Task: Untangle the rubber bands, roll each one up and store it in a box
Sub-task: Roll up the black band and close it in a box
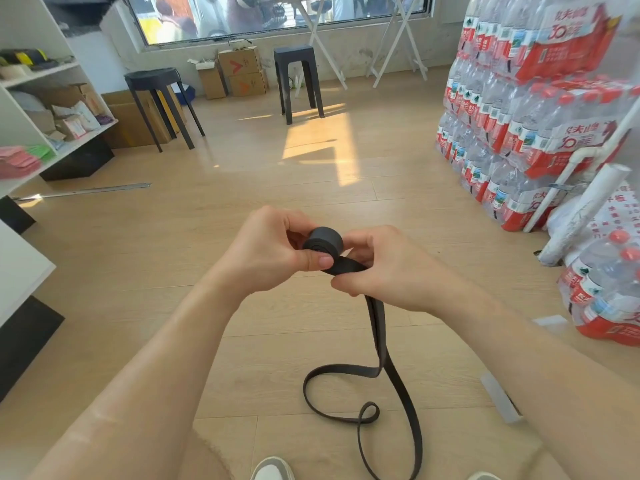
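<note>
1. Head view: a dark rubber band [379, 327] is being held up in front of the person, above the wooden floor [207, 237], by both hands.
2. One end of the band is being held wound into a tight roll [323, 240]. The roll is being pinched by the left hand [273, 244], with the thumb being pressed against its lower near edge and the curled fingers being wrapped behind it.
3. The flat strap just below the roll is being gripped by the right hand [384, 268], whose fingers are being curled round it. The upper fingers are being rested against the side of the roll.
4. The unrolled length is being let hang from the right hand down to the floor. There it is lying in loose loops, one small loop crossing over itself, near the toes of two shoes [272, 469] at the bottom edge.
5. Farther off, two dark stools [162, 98] are being lit by sunlight from the window, beside some cardboard boxes [239, 71].
6. Wrapped packs of bottled water [519, 116] are being stored in stacks at the right, and a white shelf unit [52, 81] is standing at the left.
</note>
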Tool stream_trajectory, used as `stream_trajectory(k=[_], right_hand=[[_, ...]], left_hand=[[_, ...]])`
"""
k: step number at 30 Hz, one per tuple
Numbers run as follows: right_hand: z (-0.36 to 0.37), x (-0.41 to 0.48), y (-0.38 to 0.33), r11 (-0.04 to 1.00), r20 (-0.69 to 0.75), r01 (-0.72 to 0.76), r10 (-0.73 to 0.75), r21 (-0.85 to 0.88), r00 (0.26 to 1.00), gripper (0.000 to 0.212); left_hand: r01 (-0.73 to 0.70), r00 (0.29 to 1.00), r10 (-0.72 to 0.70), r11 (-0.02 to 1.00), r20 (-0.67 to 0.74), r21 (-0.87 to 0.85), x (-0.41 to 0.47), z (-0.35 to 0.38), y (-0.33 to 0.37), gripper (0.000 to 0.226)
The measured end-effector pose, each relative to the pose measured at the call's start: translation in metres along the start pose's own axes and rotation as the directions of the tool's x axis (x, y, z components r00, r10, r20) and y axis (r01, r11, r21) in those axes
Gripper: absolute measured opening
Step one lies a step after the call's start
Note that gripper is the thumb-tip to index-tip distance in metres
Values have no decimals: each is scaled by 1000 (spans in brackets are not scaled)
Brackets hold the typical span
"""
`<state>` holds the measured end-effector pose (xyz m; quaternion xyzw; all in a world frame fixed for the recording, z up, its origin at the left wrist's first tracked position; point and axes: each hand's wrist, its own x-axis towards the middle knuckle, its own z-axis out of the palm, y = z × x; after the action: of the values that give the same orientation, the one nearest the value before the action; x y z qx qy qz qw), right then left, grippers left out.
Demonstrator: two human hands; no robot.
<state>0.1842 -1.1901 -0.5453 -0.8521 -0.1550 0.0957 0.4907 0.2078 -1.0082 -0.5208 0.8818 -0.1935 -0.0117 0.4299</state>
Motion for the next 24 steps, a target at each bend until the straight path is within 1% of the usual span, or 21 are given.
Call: stream_trajectory(k=[1,3,4,6,7,10,13,15,16,17,19,20,21,22,24], right_hand=[[-4,-1,0,996,56,-37,33,86,998,27],[-9,-2,-1,964,127,-88,57,250,990,22],[-10,-2,-2,943,134,-102,62,316,989,19],[-9,-1,-3,905,122,-139,98,401,988,30],[-7,-1,-4,899,110,-157,122,408,986,37],[-2,1,-3,915,73,-184,169,359,983,57],[0,2,-1,921,67,-200,188,335,980,58],[-1,0,-1,903,73,-203,190,378,979,54],[-2,-1,-1,888,71,-196,183,416,981,52],[-4,-1,-1,870,63,-183,173,458,983,48],[-7,-3,-1,836,34,-148,153,528,988,39],[-8,-3,-1,824,13,-127,144,552,989,37],[-9,-3,-1,815,-15,-102,135,570,991,36],[-9,-2,0,810,-45,-75,124,582,991,37],[-7,-1,0,818,-105,-19,97,575,990,40]], left_hand=[[-14,1000,14,1000,5,26,0,-1,1,21],[-44,999,42,996,22,73,0,-1,3,20],[-54,998,52,995,26,89,0,-1,3,21],[-71,997,68,991,27,114,0,-1,3,21],[-79,997,76,988,30,132,0,0,4,22],[-128,991,120,975,54,183,-1,2,4,20],[-182,982,164,952,93,246,0,5,3,20],[-176,983,155,952,99,250,-1,7,1,25],[-154,987,138,964,86,216,-1,7,0,30],[-114,992,104,984,77,140,-1,7,0,35],[8,997,0,995,80,-104,-5,4,2,43],[68,994,-50,977,94,-201,-6,2,3,39],[102,991,-79,969,106,-226,-7,2,5,30],[109,989,-85,972,118,-209,-7,1,7,22],[110,986,-81,972,144,-208,-8,4,6,22]])
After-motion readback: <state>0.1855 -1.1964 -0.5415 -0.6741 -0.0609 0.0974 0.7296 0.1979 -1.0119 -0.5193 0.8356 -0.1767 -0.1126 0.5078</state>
